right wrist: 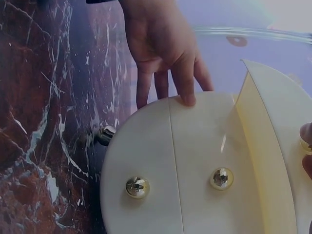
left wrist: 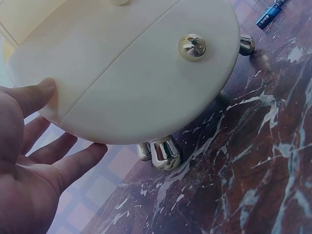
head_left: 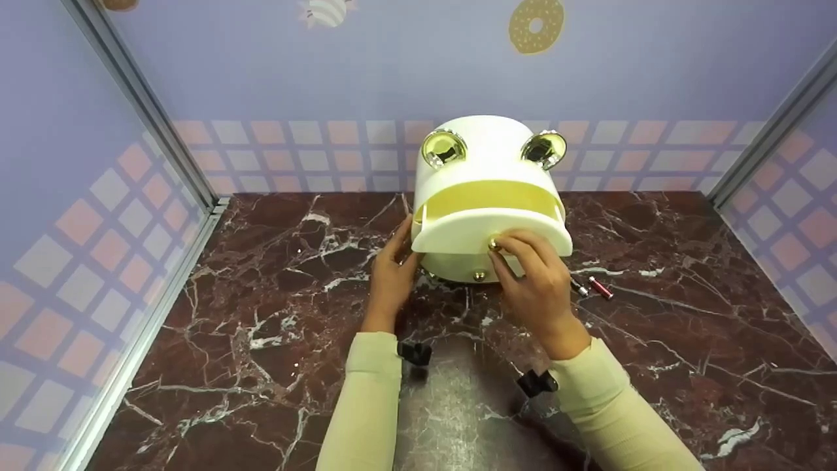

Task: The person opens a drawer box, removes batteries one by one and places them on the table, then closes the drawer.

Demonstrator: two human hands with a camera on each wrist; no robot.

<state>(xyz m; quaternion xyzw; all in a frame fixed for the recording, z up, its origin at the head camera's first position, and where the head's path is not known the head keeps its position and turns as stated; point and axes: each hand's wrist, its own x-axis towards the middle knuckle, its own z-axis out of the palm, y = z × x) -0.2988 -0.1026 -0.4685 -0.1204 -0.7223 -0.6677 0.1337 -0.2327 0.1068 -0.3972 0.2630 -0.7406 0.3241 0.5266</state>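
On the bench [head_left: 294, 314], the white cabinet [head_left: 484, 140] might tip or skid forward if the right hand [head_left: 541, 284], pinching the gold knob [head_left: 494, 244] of its pulled-out drawer [head_left: 458, 232], tugs too hard while the left hand [head_left: 392, 278] merely touches the side with loosely extended fingers.

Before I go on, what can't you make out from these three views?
Head view: the fingertips of the left hand, hidden behind the white, round-fronted drawer cabinet.
Head view: any markings on the short, shiny red cylinder, too small.
Left wrist view: the far end of the blue printed cylinder, cut off by the upper edge; its print is blurred.
Right wrist view: most of the right hand, cut off by the right edge.
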